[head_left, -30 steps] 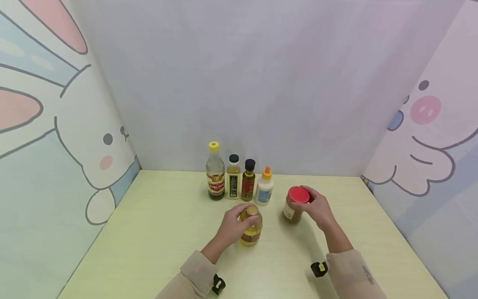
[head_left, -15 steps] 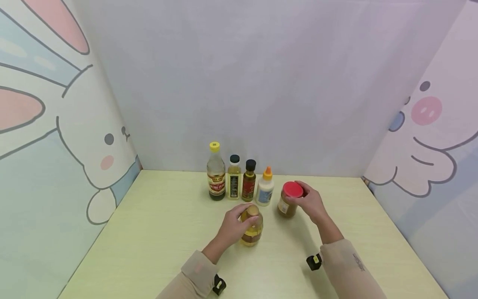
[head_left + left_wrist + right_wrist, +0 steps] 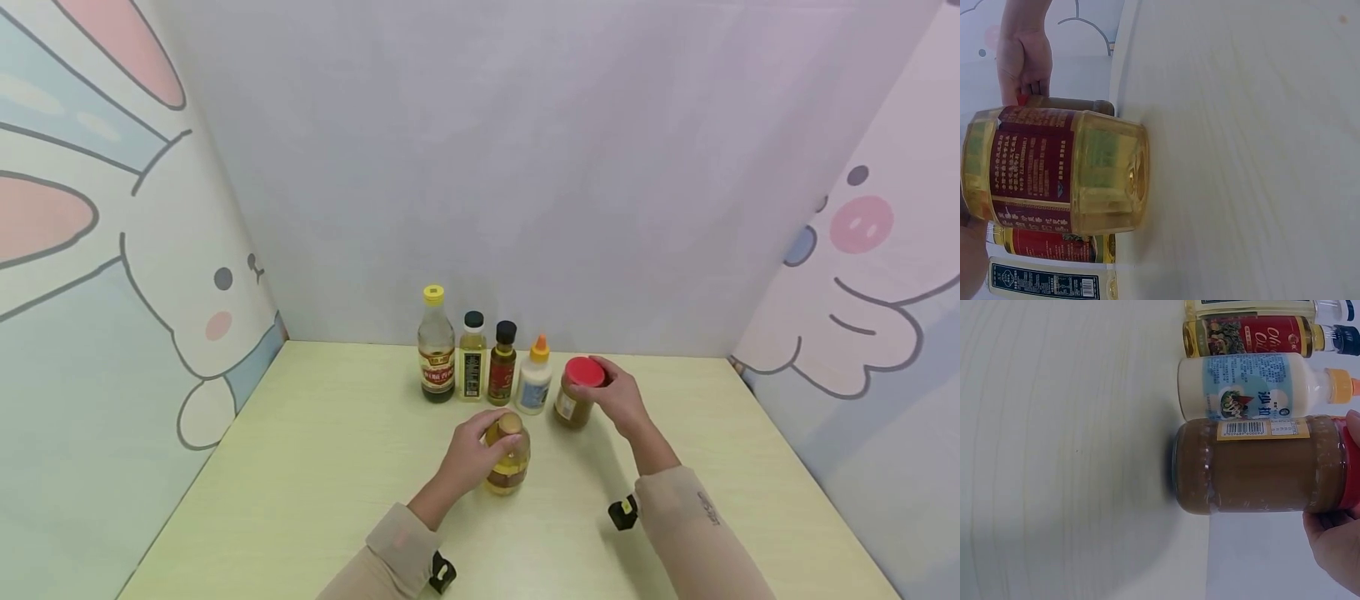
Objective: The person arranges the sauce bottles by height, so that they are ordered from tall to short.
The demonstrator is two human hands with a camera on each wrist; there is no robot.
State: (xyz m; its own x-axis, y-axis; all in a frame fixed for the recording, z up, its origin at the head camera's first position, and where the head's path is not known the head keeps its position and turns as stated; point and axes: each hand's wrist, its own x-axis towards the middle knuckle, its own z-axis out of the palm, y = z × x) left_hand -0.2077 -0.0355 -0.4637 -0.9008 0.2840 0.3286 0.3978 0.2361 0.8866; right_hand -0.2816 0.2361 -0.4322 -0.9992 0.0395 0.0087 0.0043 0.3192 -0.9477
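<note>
My left hand (image 3: 468,458) grips the neck of a squat bottle of yellow cooking oil (image 3: 507,468), which stands on the table. Its dark red label (image 3: 1035,156) shows in the left wrist view. My right hand (image 3: 621,400) holds a jar of brown spread (image 3: 573,408) by its red lid (image 3: 585,372), fingers on the far side and thumb on the near side. The jar is upright beside a white salad dressing bottle (image 3: 1247,387). Whether its base touches the table, I cannot tell.
Left of the dressing, a dark olive oil bottle (image 3: 502,371), a clear bottle of pale yellow oil (image 3: 472,362) and a tall yellow-capped vinegar bottle (image 3: 437,354) stand in a row. A pale curtain (image 3: 495,167) rises behind the light table (image 3: 330,433).
My right hand has carried the jar back and to the left, closer to the dressing bottle. My left hand keeps its hold on the oil bottle in the same place.
</note>
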